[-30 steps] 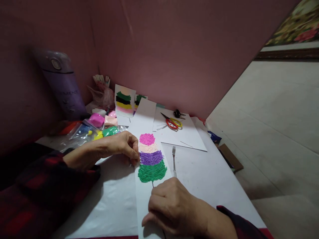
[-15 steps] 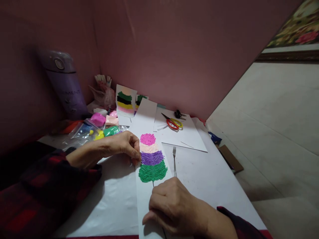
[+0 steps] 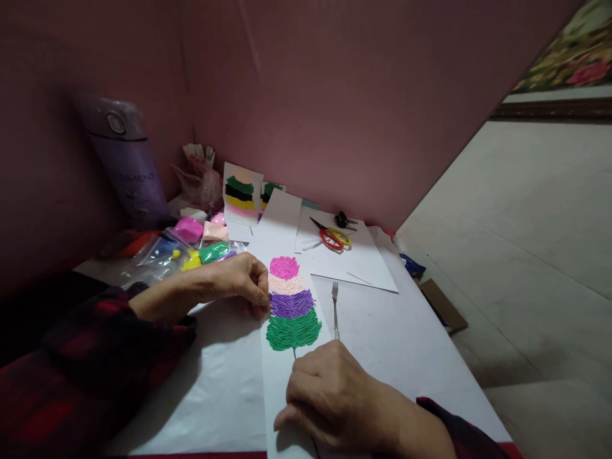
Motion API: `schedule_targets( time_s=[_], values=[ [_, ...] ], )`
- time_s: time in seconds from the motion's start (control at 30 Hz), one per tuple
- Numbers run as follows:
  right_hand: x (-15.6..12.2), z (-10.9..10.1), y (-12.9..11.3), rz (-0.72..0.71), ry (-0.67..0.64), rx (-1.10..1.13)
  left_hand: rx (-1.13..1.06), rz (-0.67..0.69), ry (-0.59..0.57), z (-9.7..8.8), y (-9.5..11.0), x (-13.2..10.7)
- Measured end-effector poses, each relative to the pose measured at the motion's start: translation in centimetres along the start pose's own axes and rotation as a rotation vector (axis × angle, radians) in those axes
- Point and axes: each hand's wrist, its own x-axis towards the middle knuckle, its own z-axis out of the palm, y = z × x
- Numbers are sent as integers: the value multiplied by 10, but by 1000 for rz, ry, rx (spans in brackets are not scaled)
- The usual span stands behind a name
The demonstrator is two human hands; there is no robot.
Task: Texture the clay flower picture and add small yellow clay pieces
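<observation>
A long white paper strip (image 3: 277, 389) lies in front of me. It bears a textured leaf-like shape in stacked bands of pink (image 3: 284, 268), pale peach, purple (image 3: 291, 305) and green (image 3: 294, 329), with a dark stem line below. My left hand (image 3: 239, 280) pinches the strip's left edge beside the peach and purple bands. Low on the strip rests my right hand (image 3: 332, 395), its fingers curled under; whatever they hold is hidden. A small metal fork (image 3: 335, 303) lies just beyond its knuckles, tines pointing away, its handle end out of sight behind the hand.
Red-and-yellow-handled scissors (image 3: 332, 236) and keys (image 3: 344, 220) lie on white sheets (image 3: 368, 261). Bagged coloured clay (image 3: 215, 252) sits at the left, near a purple bottle (image 3: 129, 166). A striped card (image 3: 241, 197) leans at the back against the pink wall (image 3: 306, 95).
</observation>
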Motion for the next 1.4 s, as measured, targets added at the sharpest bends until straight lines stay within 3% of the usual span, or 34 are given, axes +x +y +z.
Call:
schedule_targets(
  time_s=[0.17, 0.43, 0.63, 0.83, 1.07, 1.4],
  values=[
    [0, 1, 0, -3, 11, -7, 22, -7, 21, 1, 3, -1],
    [-1, 1, 0, -6, -62, -55, -164, 24, 29, 5, -8, 8],
    [-2, 2, 1, -7, -69, -63, -48, 10, 74, 0, 1, 0],
    [-1, 1, 1, 0, -45, -40, 86, 25, 21, -3, 3, -2],
    [-1, 1, 0, -6, -56, -40, -34, 43, -73, 1, -2, -1],
    [0, 0, -1, 2, -67, -46, -94, 8, -81, 5, 0, -3]
  ],
)
